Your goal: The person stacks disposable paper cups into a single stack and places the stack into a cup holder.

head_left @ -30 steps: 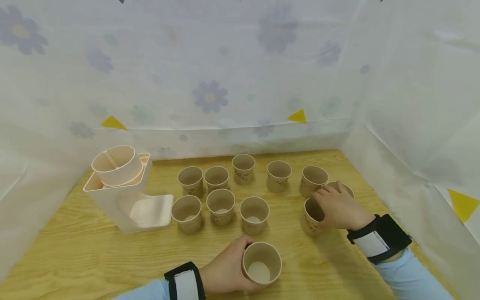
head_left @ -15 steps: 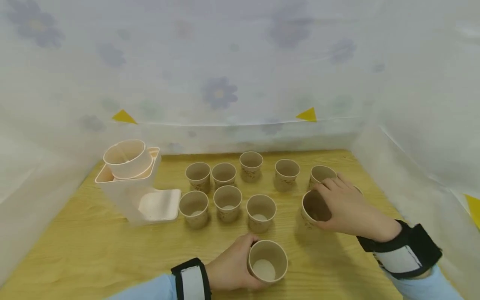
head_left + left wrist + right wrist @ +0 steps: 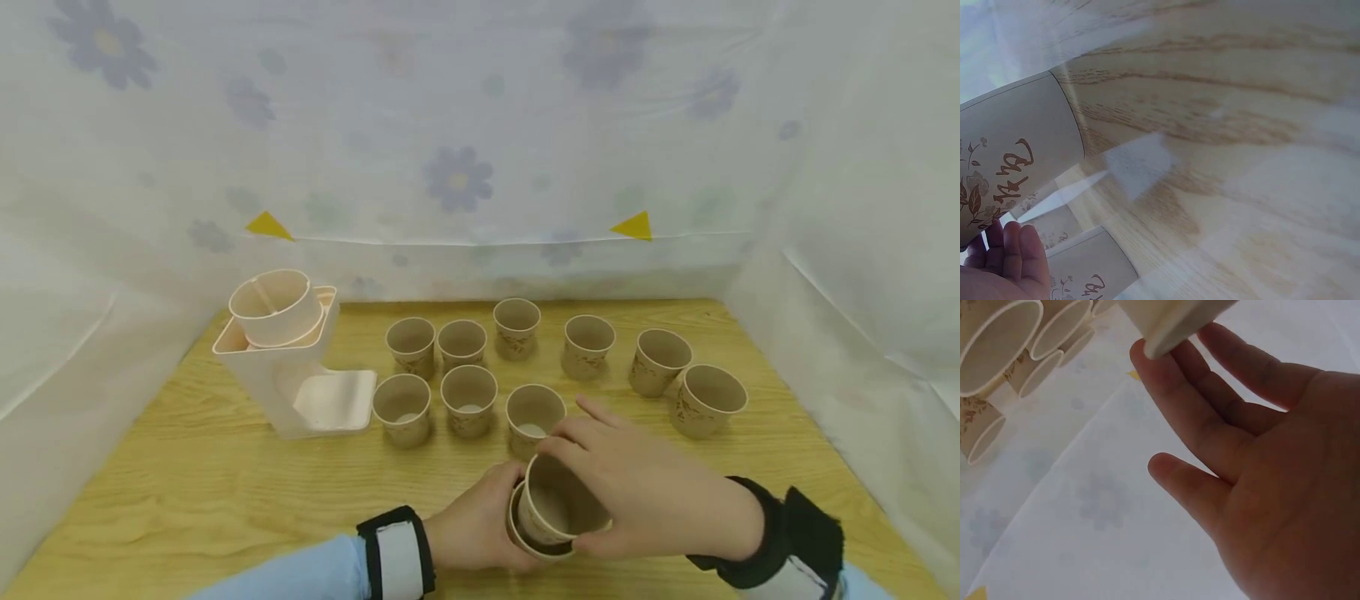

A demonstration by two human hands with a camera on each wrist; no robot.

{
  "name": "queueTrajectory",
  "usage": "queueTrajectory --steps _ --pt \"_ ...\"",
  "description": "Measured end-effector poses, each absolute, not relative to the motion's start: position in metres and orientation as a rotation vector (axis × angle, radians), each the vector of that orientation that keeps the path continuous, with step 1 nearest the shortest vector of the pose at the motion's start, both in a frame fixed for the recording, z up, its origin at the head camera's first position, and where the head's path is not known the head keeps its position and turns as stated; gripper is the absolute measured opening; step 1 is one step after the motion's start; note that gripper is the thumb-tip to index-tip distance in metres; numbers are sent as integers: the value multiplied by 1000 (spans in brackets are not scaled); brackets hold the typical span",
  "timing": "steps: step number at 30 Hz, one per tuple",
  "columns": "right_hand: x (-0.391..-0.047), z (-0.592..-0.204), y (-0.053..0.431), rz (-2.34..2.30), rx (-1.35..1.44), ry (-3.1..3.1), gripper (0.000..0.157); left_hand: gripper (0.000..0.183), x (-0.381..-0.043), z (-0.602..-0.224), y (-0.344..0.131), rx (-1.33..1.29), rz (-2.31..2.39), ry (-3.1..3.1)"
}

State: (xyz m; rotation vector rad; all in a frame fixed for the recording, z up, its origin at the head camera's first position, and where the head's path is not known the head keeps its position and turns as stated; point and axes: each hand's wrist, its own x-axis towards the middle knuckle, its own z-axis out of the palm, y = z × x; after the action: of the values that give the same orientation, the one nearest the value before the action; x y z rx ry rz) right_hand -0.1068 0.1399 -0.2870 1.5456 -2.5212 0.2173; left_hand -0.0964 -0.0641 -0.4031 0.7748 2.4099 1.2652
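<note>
In the head view, my left hand [image 3: 480, 521] grips a beige paper cup [image 3: 545, 553] near the table's front. My right hand [image 3: 645, 483] holds a second paper cup [image 3: 551, 500] by its rim, tilted, with its lower end inside the mouth of the first. The left wrist view shows the left hand's curled fingers [image 3: 1025, 253] against a paper cup [image 3: 1029, 119] printed with brown lettering and flowers. At the top of the right wrist view, fingertips [image 3: 1150, 353] touch a cup's rim [image 3: 1179, 328]; the little finger stands apart.
Several more paper cups stand upright behind the hands, among them one close behind [image 3: 534, 412] and one at the right [image 3: 708, 400]. A pale plastic container [image 3: 270, 387] with a round open part on top stands left on the wooden table [image 3: 187, 492]. White sheeting [image 3: 375, 125] surrounds it.
My right hand has lifted a cup from the right side and brought it left and nearer, into the left hand's cup. The left hand keeps its grip. The view has shifted slightly.
</note>
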Motion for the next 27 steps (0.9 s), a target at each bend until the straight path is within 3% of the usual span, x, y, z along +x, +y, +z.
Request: queueTrajectory --steps 19,22,27 --pt "-112 -334 130 284 1628 -2703 78 74 -94 -407 -64 770 1275 2441" --pt "-118 -332 141 414 1487 -2748 78 72 -95 -407 -64 777 1284 2427" --pt "-153 -321 182 372 963 -2738 71 70 -95 -407 -64 734 1295 2399"
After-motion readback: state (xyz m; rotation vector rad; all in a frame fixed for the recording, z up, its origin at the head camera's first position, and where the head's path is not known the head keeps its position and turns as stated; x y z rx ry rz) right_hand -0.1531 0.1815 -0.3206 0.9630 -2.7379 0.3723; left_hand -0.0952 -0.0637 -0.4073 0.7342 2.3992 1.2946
